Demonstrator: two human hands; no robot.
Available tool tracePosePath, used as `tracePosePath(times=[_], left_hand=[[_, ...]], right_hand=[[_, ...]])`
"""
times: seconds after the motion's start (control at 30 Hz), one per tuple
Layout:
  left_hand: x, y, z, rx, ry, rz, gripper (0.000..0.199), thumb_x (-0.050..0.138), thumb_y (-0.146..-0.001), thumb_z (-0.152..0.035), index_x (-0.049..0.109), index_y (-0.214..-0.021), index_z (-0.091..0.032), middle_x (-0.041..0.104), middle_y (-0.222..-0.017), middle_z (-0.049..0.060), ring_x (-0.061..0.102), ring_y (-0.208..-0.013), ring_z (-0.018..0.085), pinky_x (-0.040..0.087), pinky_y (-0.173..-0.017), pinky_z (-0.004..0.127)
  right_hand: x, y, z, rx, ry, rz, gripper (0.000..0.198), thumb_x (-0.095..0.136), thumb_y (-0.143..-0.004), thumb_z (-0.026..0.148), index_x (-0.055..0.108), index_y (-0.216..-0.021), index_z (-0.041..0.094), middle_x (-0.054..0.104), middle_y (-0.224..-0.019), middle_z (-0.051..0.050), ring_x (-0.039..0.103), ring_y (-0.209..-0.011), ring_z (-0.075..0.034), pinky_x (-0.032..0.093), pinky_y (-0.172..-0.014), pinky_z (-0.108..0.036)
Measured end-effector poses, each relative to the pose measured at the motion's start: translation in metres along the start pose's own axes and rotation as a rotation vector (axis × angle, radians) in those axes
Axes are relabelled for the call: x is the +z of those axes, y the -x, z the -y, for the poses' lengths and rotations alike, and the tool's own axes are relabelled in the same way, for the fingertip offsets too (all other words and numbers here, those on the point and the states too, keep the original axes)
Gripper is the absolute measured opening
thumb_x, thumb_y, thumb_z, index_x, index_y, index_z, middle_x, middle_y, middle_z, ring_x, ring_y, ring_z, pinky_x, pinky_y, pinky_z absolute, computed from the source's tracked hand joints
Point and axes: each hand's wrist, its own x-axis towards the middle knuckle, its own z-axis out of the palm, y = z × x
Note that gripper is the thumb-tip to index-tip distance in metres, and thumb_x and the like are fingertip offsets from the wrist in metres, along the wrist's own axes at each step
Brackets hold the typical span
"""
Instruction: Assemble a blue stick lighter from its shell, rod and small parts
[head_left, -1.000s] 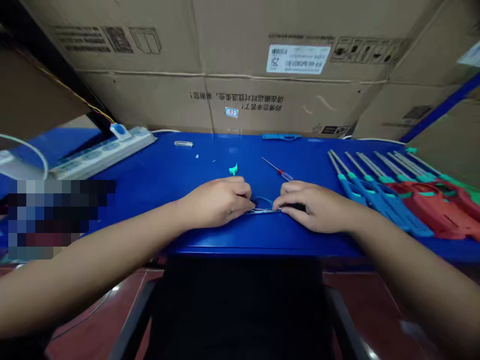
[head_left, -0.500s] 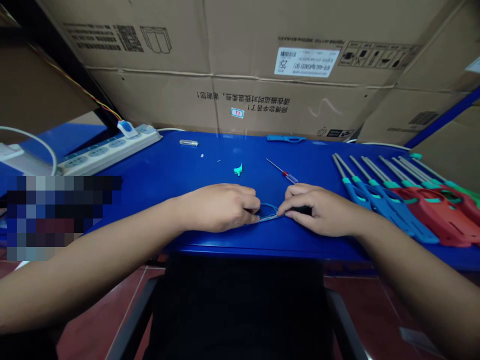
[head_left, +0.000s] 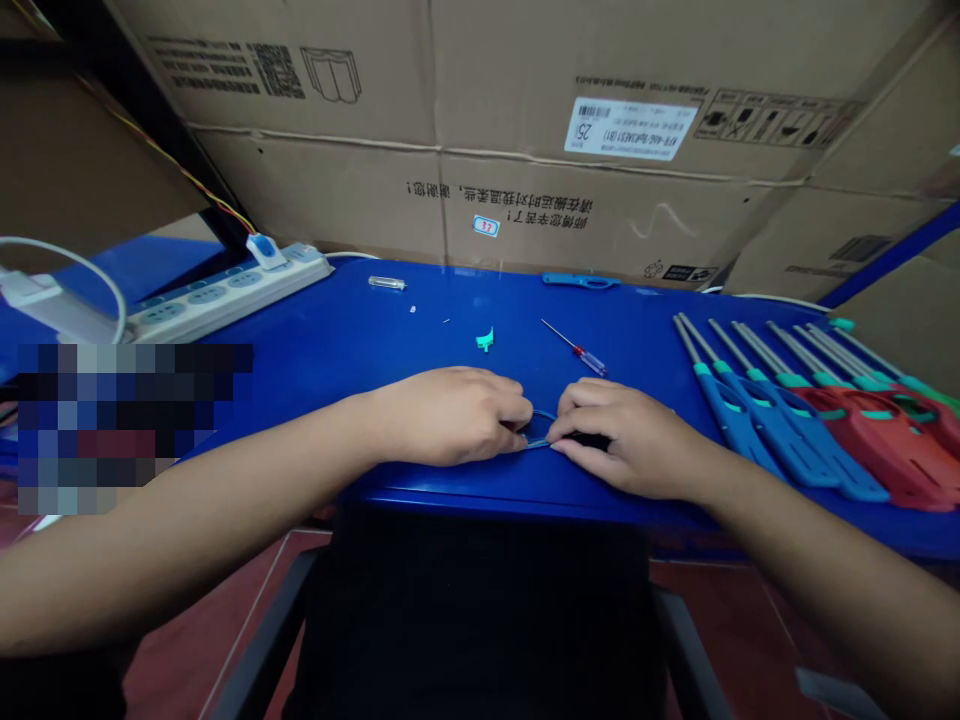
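Blue plastic loop-shaped piece sits between the hands near the table's front edge, mostly hidden; left hand and right hand each pinch an end, fingertips closed. Work looks partway. Taken from the piece: green part loose at 11 o'clock, clear tube at 10, screwdriver unheld at 1, another blue casing beyond it. Whole-looking lighters at 3 o'clock; finished or waiting, cannot tell. Unjoined: held piece, green part.
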Motion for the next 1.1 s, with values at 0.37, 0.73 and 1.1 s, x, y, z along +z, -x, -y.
tracePosePath(times=[0.37,0.73,1.1], left_hand=[[-0.002,0.002,0.0,0.023,0.078,-0.012,0.03,0.05,-0.1,-0.028,0.077,-0.088,-0.02,0.069,-0.089,0.005,0.056,-0.078,0.015,0.043,-0.072,0.03],[-0.001,0.004,0.0,-0.022,0.358,-0.024,0.016,0.065,-0.09,-0.017,0.077,-0.099,-0.02,0.07,-0.092,0.005,0.062,-0.086,0.014,0.049,-0.075,0.026],[-0.002,0.004,0.001,-0.028,0.362,0.016,0.017,0.062,-0.092,-0.02,0.077,-0.1,-0.02,0.07,-0.094,0.006,0.063,-0.087,0.015,0.05,-0.077,0.027]], right_hand=[[0.016,0.011,0.029,0.096,0.323,-0.118,0.02,0.051,-0.096,0.021,0.071,-0.091,0.018,0.063,-0.086,-0.005,0.053,-0.079,-0.02,0.037,-0.073,-0.035],[0.012,0.008,0.024,0.071,0.22,-0.052,0.022,0.049,-0.096,0.018,0.07,-0.094,0.016,0.063,-0.088,-0.008,0.051,-0.082,-0.021,0.043,-0.074,-0.036],[0.01,0.004,0.016,-0.002,0.03,-0.041,0.024,0.049,-0.095,0.014,0.071,-0.103,0.021,0.064,-0.098,-0.007,0.053,-0.086,-0.019,0.044,-0.08,-0.036]])
